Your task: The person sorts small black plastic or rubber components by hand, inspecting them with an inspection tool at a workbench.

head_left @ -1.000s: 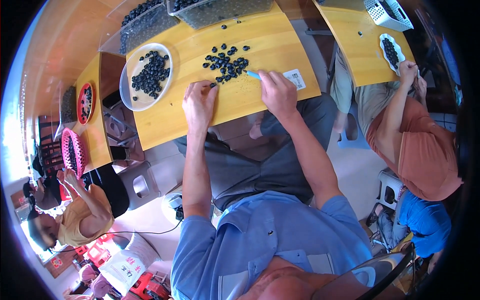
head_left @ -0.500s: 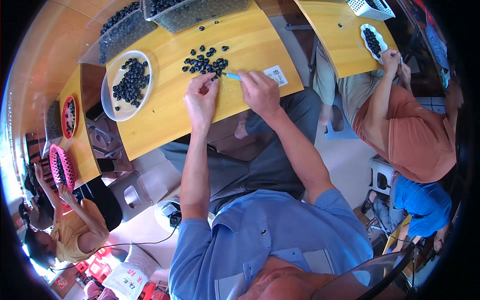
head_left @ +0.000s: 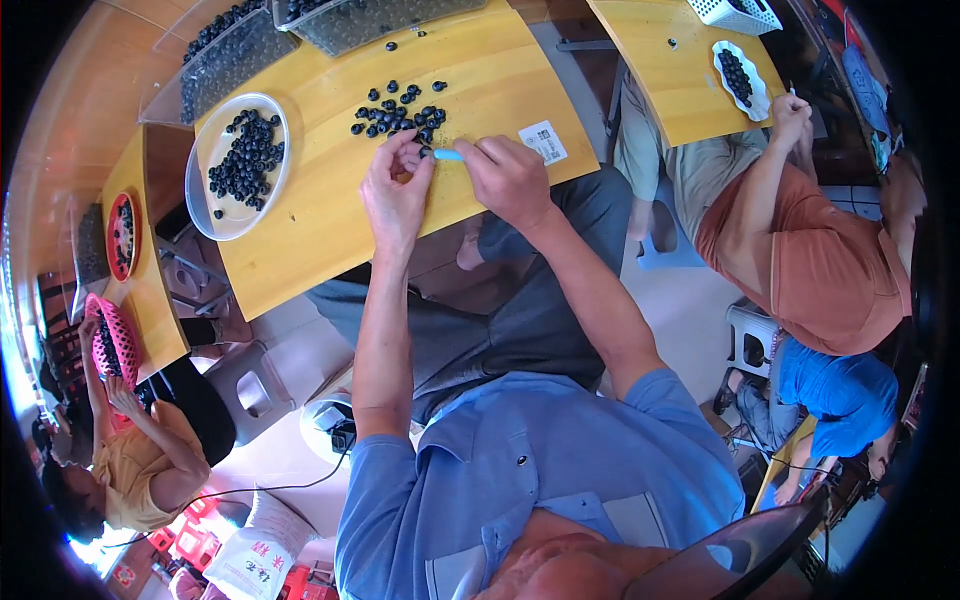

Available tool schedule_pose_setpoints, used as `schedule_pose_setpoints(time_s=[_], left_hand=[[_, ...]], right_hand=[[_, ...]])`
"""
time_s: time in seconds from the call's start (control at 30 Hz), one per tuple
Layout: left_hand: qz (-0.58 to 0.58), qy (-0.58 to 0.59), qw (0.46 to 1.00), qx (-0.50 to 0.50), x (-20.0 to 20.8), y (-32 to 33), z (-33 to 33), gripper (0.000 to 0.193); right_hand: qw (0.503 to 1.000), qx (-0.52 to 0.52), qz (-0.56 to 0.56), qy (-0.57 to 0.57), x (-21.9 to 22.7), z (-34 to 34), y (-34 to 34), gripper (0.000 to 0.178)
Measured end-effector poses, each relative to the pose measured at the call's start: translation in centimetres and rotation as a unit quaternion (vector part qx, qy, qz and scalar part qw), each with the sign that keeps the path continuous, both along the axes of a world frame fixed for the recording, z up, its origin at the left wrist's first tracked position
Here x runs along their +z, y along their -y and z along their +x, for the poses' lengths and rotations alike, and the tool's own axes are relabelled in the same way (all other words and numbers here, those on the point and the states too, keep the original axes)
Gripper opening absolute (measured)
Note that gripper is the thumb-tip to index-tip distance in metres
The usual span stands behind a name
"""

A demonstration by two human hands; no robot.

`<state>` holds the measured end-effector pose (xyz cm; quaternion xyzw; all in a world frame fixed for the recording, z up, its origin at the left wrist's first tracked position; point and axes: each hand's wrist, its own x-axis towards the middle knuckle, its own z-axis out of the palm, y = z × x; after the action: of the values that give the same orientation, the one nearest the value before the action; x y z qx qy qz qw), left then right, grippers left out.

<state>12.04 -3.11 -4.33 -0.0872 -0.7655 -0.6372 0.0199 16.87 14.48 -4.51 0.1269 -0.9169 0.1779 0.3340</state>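
Note:
My left hand (head_left: 393, 195) pinches one small round black piece (head_left: 425, 151) between thumb and fingers above the near edge of the yellow table (head_left: 300, 245). My right hand (head_left: 510, 182) grips a thin tool with a light-blue body (head_left: 448, 155), its end against or very close to that piece. The tool's tip is too small to make out. Just beyond my fingers lies a loose group of the same black pieces (head_left: 400, 114). To the left, a clear round tub (head_left: 286, 150) holds many more of them.
Clear plastic bins (head_left: 240, 70) full of black pieces stand at the table's far edge. A white label card (head_left: 542, 142) lies right of my right hand. At the right table a person works near a white scalloped dish (head_left: 762, 100); another sits left by a pink basket (head_left: 130, 345).
My left hand now holds a black piece up, with the blue tool brought to it. The whole view has shifted slightly. The person on the left has moved a hand to the pink basket.

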Motion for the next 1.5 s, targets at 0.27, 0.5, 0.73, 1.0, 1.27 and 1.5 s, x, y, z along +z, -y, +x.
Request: schedule_pose_setpoints(time_s=[0.27,0.5,0.73,1.0,1.27,1.5], left_hand=[[0.032,-0.004,0.999,-0.001,-0.7,0.3,0.0,0.039],[0.027,-0.013,0.999,0.013,0.2,0.0,0.2,0.043],[0.021,-0.017,1.000,0.010,0.2,0.1,0.3,0.039],[0.031,-0.024,0.999,0.001,-0.4,0.1,0.1,0.037],[0.088,-0.039,0.995,0.002,-0.5,0.4,0.8,0.036],[-0.116,-0.252,0.953,0.120,1.4,5.1,-0.2,0.014]], right_hand=[[0.999,-0.024,-0.016,0.016,0.0,-0.2,0.2,0.025],[1.000,-0.009,-0.010,-0.001,0.1,0.1,0.0,0.023],[1.000,-0.003,-0.004,-0.003,-0.2,0.0,0.0,0.024],[1.000,-0.010,-0.004,-0.002,-0.2,0.1,0.0,0.025],[0.997,-0.067,-0.015,0.033,-0.3,-0.2,0.3,0.027],[0.998,-0.059,-0.034,0.019,-0.7,-0.3,0.0,0.029]])
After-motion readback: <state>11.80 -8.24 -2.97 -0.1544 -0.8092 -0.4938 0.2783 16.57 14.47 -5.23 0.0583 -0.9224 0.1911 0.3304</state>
